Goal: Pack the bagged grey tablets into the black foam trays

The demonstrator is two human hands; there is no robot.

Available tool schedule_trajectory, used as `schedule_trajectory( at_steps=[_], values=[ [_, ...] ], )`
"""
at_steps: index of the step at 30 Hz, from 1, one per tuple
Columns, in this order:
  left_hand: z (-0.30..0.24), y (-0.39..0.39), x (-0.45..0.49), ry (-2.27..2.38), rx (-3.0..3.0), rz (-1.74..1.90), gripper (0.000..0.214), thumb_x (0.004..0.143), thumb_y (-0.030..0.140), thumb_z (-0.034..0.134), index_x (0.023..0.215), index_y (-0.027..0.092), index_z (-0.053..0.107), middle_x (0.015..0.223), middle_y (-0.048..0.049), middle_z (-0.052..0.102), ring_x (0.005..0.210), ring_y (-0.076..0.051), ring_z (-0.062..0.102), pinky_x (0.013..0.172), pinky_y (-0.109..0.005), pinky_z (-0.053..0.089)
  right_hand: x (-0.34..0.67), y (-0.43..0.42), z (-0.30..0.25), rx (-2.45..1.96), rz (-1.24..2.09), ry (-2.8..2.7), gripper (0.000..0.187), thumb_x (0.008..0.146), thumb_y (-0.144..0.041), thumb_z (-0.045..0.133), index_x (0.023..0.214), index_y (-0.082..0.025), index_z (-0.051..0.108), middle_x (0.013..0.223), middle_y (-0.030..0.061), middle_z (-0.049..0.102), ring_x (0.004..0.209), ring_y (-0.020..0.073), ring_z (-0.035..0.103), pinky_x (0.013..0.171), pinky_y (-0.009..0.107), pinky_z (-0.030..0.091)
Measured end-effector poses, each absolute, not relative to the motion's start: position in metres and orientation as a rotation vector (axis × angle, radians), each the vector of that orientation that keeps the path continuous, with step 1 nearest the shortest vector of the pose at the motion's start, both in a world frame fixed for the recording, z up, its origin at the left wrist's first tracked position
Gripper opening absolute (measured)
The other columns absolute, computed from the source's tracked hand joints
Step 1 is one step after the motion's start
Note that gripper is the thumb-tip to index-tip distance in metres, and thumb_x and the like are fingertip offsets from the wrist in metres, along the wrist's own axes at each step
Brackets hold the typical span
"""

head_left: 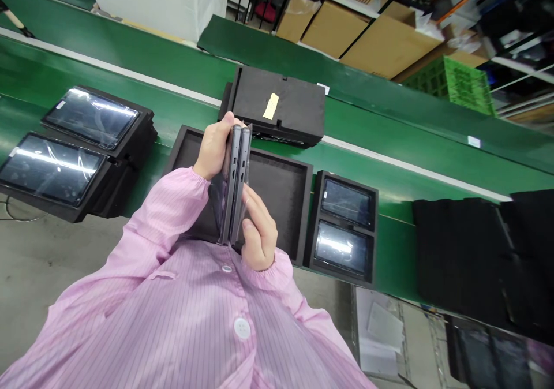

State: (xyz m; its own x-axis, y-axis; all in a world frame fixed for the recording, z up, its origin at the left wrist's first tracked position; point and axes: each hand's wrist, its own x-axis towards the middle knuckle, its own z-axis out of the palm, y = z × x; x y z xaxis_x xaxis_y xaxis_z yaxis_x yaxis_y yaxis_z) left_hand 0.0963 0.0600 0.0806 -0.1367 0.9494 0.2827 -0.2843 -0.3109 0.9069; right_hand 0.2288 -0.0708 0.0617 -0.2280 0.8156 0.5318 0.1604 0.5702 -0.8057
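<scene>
Two dark tablets stand on edge, pressed face to face or back to back, with their port sides turned up toward me. My left hand grips them at the far left end, thumb over the top. On the near right side my right hand holds against the other tablet, fingers along its outer face. What looks like clear film sticks out around their edges. Beneath them lies a black foam tray with a wide recess, partly hidden by my hands and sleeves.
At left, tablets sit on stacked black trays. Right of the middle, a two-pocket tray holds two tablets. Behind are black foam blocks with a yellow label. Tall black stacks stand far right on the green bench.
</scene>
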Motion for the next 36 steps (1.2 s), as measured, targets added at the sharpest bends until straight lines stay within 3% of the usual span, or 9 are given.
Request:
schedule_trajectory(
  at_steps=[5, 16, 26, 36],
  values=[
    [0.083, 0.061, 0.099, 0.901, 1.104, 1.596, 0.062, 0.090, 0.069, 0.044, 0.057, 0.019, 0.058, 0.054, -0.0012, 0.051, 0.058, -0.015, 0.059, 0.055, -0.029, 0.042, 0.229, -0.070, 0.061, -0.824, 0.737, -1.718, 0.054, 0.098, -0.023, 0.039, 0.151, -0.033, 0.040, 0.153, -0.0006, 0.048, 0.139, 0.0272, 0.049, 0.114, 0.052, 0.045],
    [0.084, 0.062, 0.102, 0.799, 1.049, 1.585, 0.062, 0.094, 0.062, 0.042, 0.054, 0.018, 0.057, 0.052, 0.0008, 0.050, 0.053, -0.011, 0.055, 0.056, -0.026, 0.045, 0.229, -0.068, 0.061, -0.833, 0.745, -1.689, 0.052, 0.099, -0.025, 0.039, 0.150, -0.030, 0.044, 0.152, -0.0001, 0.050, 0.138, 0.0266, 0.049, 0.114, 0.051, 0.045],
    [0.086, 0.060, 0.106, 0.843, 1.051, 1.573, 0.062, 0.094, 0.063, 0.042, 0.055, 0.018, 0.060, 0.051, 0.0006, 0.052, 0.050, -0.011, 0.053, 0.054, -0.026, 0.044, 0.230, -0.071, 0.056, -0.852, 0.788, -1.592, 0.051, 0.097, -0.024, 0.039, 0.147, -0.033, 0.048, 0.147, -0.0014, 0.055, 0.136, 0.0275, 0.051, 0.112, 0.053, 0.047],
    [0.081, 0.052, 0.104, 0.900, 1.202, 1.553, 0.063, 0.094, 0.064, 0.041, 0.055, 0.018, 0.059, 0.054, -0.0012, 0.056, 0.056, -0.012, 0.055, 0.060, -0.028, 0.047, 0.231, -0.076, 0.057, -0.873, 0.878, -1.498, 0.048, 0.094, -0.048, 0.046, 0.136, -0.029, 0.059, 0.135, 0.0057, 0.062, 0.127, 0.0324, 0.057, 0.105, 0.056, 0.050]
  ],
)
